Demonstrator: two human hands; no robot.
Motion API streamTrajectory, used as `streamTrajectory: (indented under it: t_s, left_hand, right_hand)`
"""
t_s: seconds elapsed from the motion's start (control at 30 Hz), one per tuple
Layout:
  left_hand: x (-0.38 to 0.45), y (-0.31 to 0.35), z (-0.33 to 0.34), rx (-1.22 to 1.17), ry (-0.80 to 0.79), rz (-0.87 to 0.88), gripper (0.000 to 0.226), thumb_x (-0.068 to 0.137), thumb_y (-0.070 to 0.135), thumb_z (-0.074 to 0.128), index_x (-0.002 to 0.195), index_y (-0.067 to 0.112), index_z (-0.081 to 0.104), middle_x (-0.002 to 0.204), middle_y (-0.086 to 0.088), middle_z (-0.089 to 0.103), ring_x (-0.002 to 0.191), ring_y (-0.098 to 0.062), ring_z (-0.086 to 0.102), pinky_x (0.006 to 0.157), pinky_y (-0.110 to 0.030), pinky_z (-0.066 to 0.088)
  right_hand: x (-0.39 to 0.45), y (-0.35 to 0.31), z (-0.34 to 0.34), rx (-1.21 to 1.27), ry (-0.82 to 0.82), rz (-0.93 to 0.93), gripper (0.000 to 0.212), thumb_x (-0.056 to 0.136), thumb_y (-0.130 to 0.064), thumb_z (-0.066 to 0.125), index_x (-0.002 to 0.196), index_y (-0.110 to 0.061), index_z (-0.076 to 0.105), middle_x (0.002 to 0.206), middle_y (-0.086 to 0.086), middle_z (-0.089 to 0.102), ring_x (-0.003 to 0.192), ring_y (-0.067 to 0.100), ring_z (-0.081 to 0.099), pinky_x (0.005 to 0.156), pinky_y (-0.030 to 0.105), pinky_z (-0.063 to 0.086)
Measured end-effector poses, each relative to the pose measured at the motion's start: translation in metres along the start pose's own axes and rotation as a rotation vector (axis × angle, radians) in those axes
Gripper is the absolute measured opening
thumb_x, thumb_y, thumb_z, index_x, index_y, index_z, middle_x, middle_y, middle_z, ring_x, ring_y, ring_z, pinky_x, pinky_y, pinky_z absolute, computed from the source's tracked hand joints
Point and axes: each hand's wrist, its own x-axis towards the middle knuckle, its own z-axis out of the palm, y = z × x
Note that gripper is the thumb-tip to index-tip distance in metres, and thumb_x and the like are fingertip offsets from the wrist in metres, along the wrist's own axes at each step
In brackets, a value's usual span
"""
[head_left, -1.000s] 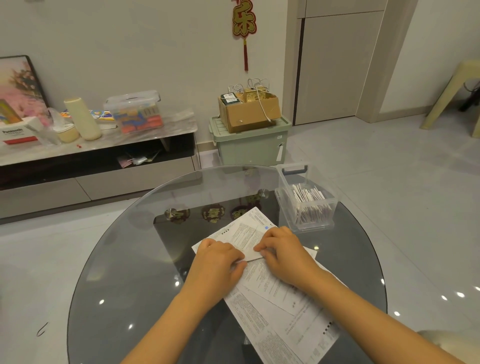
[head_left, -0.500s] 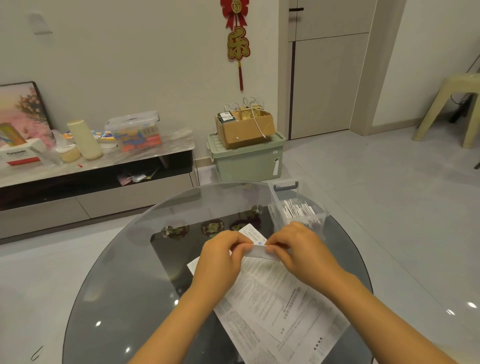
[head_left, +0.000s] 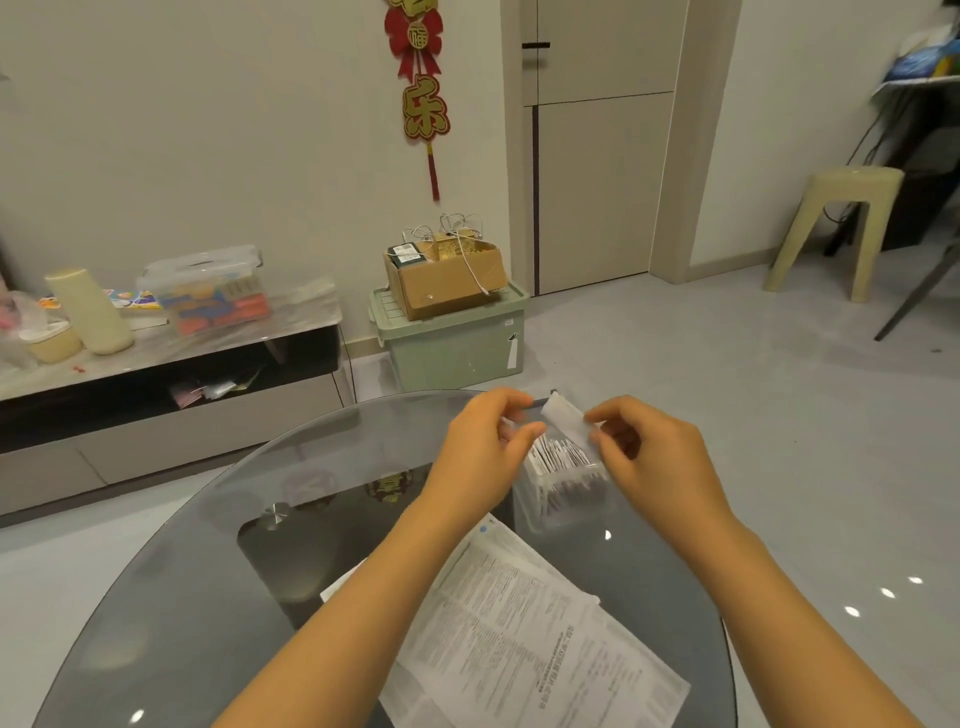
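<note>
A small folded strip of white paper (head_left: 563, 413) is held in the air between both hands. My left hand (head_left: 483, 452) has index finger and thumb curled at the strip's left end. My right hand (head_left: 660, 462) pinches its right end. The strip hangs just above a clear plastic box (head_left: 566, 493) filled with several similar folded white strips. Printed paper sheets (head_left: 530, 623) lie flat on the round dark glass table (head_left: 182, 597), under and between my forearms.
Beyond the table stands a green storage bin (head_left: 457, 348) with a cardboard box (head_left: 447, 280) on top. A low cabinet (head_left: 156, 364) with containers runs along the left wall. A beige plastic stool (head_left: 836, 228) stands at the far right on the tiled floor.
Both hands lifted the folded strip off the printed sheets and carried it up and away, to above the clear box. The camera view tilted upward.
</note>
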Motion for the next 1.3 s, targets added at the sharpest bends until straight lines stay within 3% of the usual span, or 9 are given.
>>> streamTrajectory:
  t_s: [0.1,0.23,0.4,0.5,0.7,0.93,1.07,1.13,1.3]
  left_hand:
    - [0.010,-0.003,0.014,0.163,-0.116,0.077,0.020,0.096,0.022,0.049,0.111,0.019,0.062,0.113,0.005,0.057,0.102,-0.006,0.052,0.095,-0.023,0.040]
    - [0.021,-0.004,0.032,0.400,-0.340,0.241,0.040,0.093,0.024,0.033,0.121,0.021,0.061,0.130,0.008,0.054,0.124,-0.008,0.037,0.106,-0.030,0.010]
    - [0.037,-0.010,0.048,0.498,-0.506,0.338,0.060,0.081,0.032,0.017,0.122,0.020,0.060,0.127,0.006,0.056,0.115,-0.010,0.040,0.104,-0.037,0.022]
    - [0.042,-0.015,0.052,0.546,-0.517,0.407,0.060,0.082,0.035,0.014,0.114,0.020,0.062,0.119,0.004,0.059,0.105,-0.011,0.042,0.096,-0.038,0.026]
    - [0.042,-0.020,0.054,0.592,-0.470,0.474,0.083,0.072,0.042,-0.006,0.106,0.018,0.066,0.101,0.004,0.056,0.089,-0.011,0.030,0.087,-0.032,0.024]
    - [0.036,-0.022,0.052,0.516,-0.446,0.414,0.043,0.082,0.033,0.011,0.072,0.018,0.050,0.087,0.003,0.061,0.083,-0.014,0.036,0.086,-0.033,0.024]
    - [0.036,-0.022,0.052,0.485,-0.451,0.355,0.048,0.083,0.033,0.014,0.079,0.014,0.058,0.080,0.000,0.059,0.082,-0.015,0.038,0.090,-0.033,0.023]
    - [0.037,-0.022,0.052,0.482,-0.464,0.328,0.055,0.083,0.034,0.013,0.087,0.014,0.063,0.081,-0.001,0.059,0.084,-0.014,0.038,0.093,-0.034,0.023]
    - [0.039,-0.018,0.051,0.453,-0.504,0.306,0.058,0.083,0.036,0.012,0.109,0.016,0.060,0.084,0.002,0.053,0.088,-0.012,0.036,0.099,-0.037,0.022]
  right_hand:
    - [0.009,0.009,0.000,-0.005,0.118,0.109,0.018,0.086,-0.007,0.060,0.101,-0.014,0.068,0.077,-0.002,0.063,0.072,0.016,0.059,0.071,0.027,0.049]
    - [0.019,0.017,0.006,-0.028,0.145,0.198,0.011,0.084,-0.009,0.061,0.093,-0.010,0.069,0.077,0.000,0.066,0.073,0.018,0.062,0.072,0.031,0.052]
    - [0.024,0.018,0.016,-0.104,0.132,0.265,0.006,0.081,-0.012,0.063,0.081,-0.010,0.068,0.075,0.000,0.067,0.072,0.018,0.061,0.066,0.028,0.050]
    - [0.025,0.020,0.020,-0.168,0.115,0.284,0.007,0.081,-0.013,0.062,0.080,-0.011,0.068,0.076,0.001,0.067,0.072,0.020,0.061,0.064,0.030,0.050]
    - [0.028,0.019,0.027,-0.189,0.112,0.288,0.007,0.082,-0.013,0.062,0.079,-0.010,0.068,0.075,0.003,0.067,0.072,0.020,0.060,0.064,0.029,0.049]
    - [0.031,0.013,0.040,-0.486,-0.095,0.289,0.014,0.082,-0.007,0.054,0.082,-0.007,0.068,0.080,0.009,0.066,0.075,0.027,0.059,0.057,0.026,0.039]
    - [0.035,0.012,0.037,-0.635,-0.118,0.276,0.016,0.086,-0.021,0.056,0.088,-0.012,0.069,0.097,0.004,0.060,0.089,0.024,0.056,0.062,0.027,0.037]
    - [0.037,0.014,0.033,-0.635,-0.163,0.290,0.022,0.087,-0.031,0.057,0.088,-0.013,0.069,0.100,0.005,0.056,0.084,0.023,0.054,0.061,0.026,0.036]
    - [0.039,0.019,0.024,-0.490,-0.311,0.284,0.023,0.084,-0.017,0.056,0.076,0.001,0.067,0.078,0.011,0.051,0.063,0.026,0.049,0.048,0.024,0.031]
